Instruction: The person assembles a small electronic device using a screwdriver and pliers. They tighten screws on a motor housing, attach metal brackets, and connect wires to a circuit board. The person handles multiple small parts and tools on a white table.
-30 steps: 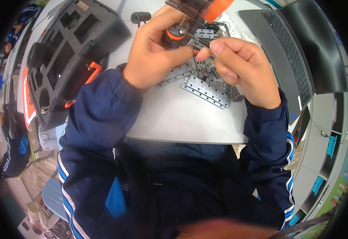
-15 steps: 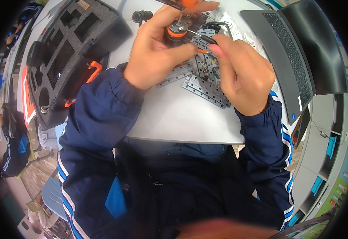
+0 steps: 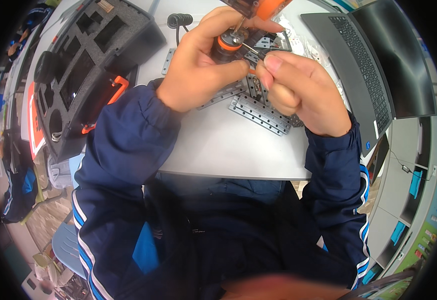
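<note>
My left hand [image 3: 191, 75] is wrapped round a black cylindrical motor [image 3: 227, 46] with an orange ring and a silver top. Above it, a black-and-orange part [image 3: 271, 7] runs out of the top of the picture; a metal rod links it to the motor. My right hand [image 3: 311, 95] pinches a small screwdriver [image 3: 251, 49]. Its thin shaft points at the motor's side, but whether the tip touches cannot be made out. Under my hands lie grey perforated metal beams [image 3: 261, 115], partly covered by my fingers.
An open black case [image 3: 123, 42] with grey foam cut-outs and orange latches stands at the left. An open laptop [image 3: 363, 65] takes up the right side. Clear plastic bags [image 3: 311, 47] lie beside it. A coiled black cable [image 3: 179, 21] is behind my left hand.
The motor has shifted slightly right and tilted, and more of the orange part shows above. My right hand has moved a little right and down, its fingers now curled over the screwdriver's handle.
</note>
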`<state>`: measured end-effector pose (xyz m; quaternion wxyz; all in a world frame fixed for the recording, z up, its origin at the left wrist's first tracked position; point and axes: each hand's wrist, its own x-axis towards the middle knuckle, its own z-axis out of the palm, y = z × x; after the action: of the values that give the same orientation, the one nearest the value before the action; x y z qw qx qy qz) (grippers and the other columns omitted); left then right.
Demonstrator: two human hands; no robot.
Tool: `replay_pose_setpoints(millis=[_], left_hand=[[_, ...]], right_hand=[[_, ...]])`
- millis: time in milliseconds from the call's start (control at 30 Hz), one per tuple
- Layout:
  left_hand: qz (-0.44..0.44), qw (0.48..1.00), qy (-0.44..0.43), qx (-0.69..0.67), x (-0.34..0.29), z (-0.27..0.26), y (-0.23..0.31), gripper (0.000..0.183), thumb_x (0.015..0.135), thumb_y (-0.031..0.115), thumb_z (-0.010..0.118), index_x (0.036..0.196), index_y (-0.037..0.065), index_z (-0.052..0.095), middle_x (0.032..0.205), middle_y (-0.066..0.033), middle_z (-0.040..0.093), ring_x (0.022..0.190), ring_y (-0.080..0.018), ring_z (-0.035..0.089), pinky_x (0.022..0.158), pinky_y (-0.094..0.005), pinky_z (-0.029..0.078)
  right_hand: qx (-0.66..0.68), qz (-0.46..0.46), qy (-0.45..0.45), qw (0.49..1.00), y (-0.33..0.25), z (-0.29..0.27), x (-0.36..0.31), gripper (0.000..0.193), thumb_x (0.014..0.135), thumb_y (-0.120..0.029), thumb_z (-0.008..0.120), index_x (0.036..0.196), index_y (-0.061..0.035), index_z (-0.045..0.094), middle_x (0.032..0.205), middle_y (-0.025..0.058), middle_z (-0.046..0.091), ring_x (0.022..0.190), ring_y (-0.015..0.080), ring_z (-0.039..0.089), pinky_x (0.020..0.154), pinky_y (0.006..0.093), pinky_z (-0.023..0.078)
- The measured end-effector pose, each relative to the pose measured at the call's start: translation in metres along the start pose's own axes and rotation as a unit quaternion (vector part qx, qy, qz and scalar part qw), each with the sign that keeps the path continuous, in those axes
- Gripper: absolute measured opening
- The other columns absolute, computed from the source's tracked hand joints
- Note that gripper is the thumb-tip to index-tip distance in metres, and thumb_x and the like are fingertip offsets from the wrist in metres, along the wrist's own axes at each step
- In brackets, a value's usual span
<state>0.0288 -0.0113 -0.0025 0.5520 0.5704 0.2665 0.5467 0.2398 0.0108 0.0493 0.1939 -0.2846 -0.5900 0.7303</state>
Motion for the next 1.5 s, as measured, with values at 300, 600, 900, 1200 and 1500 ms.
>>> replay_pose_setpoints(millis=[300,600,900,1200,1500], left_hand=[[0.051,0.987,0.016,0.151,0.003,0.0,0.006,0.056,0.081,-0.013,0.058,0.135,0.002,0.055,0.135,-0.0079,0.06,0.119,-0.0136,0.058,0.103,-0.0298,0.045],[0.038,0.991,0.013,0.129,0.003,-0.003,0.002,0.054,0.08,-0.014,0.058,0.131,0.001,0.058,0.133,-0.008,0.06,0.12,-0.0162,0.059,0.105,-0.031,0.044],[0.142,0.972,-0.056,0.176,0.005,-0.007,-0.014,0.067,0.077,-0.016,0.061,0.139,0.007,0.052,0.125,-0.0074,0.054,0.117,-0.0173,0.053,0.097,-0.0304,0.045],[0.132,0.976,0.013,0.175,0.007,0.009,-0.006,0.033,0.07,-0.007,0.064,0.098,0.006,0.052,0.099,-0.0034,0.049,0.102,-0.0178,0.048,0.095,-0.0294,0.038],[0.027,0.999,-0.001,0.024,-0.003,0.008,-0.006,0.059,0.083,-0.017,0.06,0.136,0.002,0.041,0.131,-0.0114,0.054,0.117,-0.0165,0.056,0.094,-0.0324,0.051]], right_hand=[[-0.485,-0.283,0.163,0.811,0.016,0.007,0.007,0.016,0.099,-0.017,0.059,0.089,-0.0041,0.059,0.061,0.01,0.056,0.052,0.0266,0.056,0.048,0.0355,0.04],[-0.196,-0.121,0.069,0.971,0.007,0.0,0.005,0.024,0.104,-0.023,0.052,0.09,-0.0051,0.056,0.054,0.0003,0.044,0.04,0.0148,0.04,0.041,0.0301,0.03],[0.25,0.118,-0.139,0.951,-0.002,-0.008,0.005,0.032,0.109,-0.028,0.042,0.098,-0.0018,0.056,0.061,-0.0089,0.033,0.047,0.0019,0.025,0.042,0.022,0.019],[-0.027,0.03,0.023,0.999,-0.001,0.007,-0.003,0.028,0.106,-0.027,0.05,0.088,-0.0065,0.057,0.063,-0.0094,0.035,0.051,0.0035,0.028,0.046,0.0229,0.023],[-0.421,-0.239,0.158,0.861,0.022,0.02,0.005,0.021,0.106,-0.017,0.049,0.089,-0.0052,0.056,0.065,0.0047,0.051,0.055,0.0154,0.051,0.055,0.0293,0.039]])
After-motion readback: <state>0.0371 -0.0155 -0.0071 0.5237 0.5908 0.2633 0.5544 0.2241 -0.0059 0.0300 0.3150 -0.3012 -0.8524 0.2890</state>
